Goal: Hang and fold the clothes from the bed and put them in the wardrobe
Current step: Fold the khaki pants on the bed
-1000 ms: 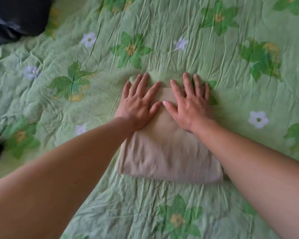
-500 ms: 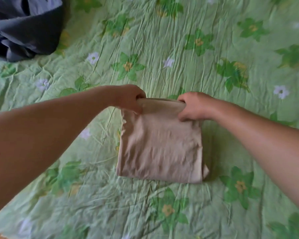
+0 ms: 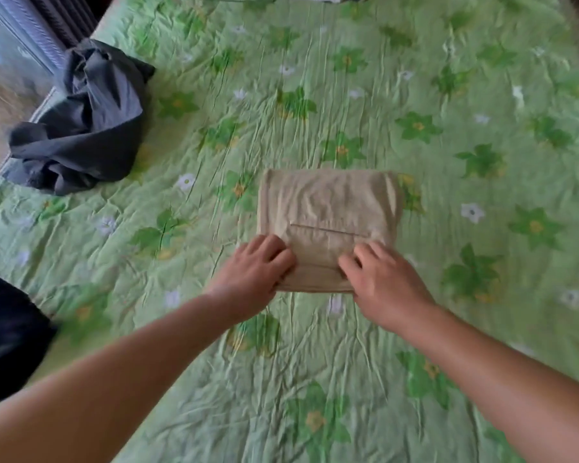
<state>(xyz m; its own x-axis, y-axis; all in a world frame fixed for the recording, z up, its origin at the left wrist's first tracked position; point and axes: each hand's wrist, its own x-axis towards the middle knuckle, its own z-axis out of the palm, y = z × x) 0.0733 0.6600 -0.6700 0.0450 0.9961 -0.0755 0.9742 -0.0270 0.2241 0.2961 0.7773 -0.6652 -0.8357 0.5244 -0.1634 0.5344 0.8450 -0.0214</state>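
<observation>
Head view shows your left hand (image 3: 253, 274) and right hand (image 3: 380, 282) both resting on the near edge of the folded beige garment (image 3: 328, 208), fingers loosely spread and laid flat on the cloth; whether any fingertips curl under the near hem you cannot tell from this angle. The bundle lies on the green flowered bedspread (image 3: 482, 95), roughly in the middle of the bed, with a pocket slit showing across its top face.

From here the main risk, as I judge it, is the fold coming undone when you lift. You hold only the near edge, so the far half could sag or flap open if you pull up from that side alone; sliding both palms underneath would guard against it. The right side of the bundle already looks a little bunched, and a quick lift could let that layer slip out. The bedspread is crumpled and soft, so pressing hard may drag the lower layer askew.

Further out, a dark grey garment (image 3: 81, 125) sits in a crumpled heap at the far left edge of the bed, well apart from the beige one, and still wants folding or hanging. A dark cloth (image 3: 10, 332) shows at the near left edge.

No brand, label or writing can be read anywhere; the frame is blurred
</observation>
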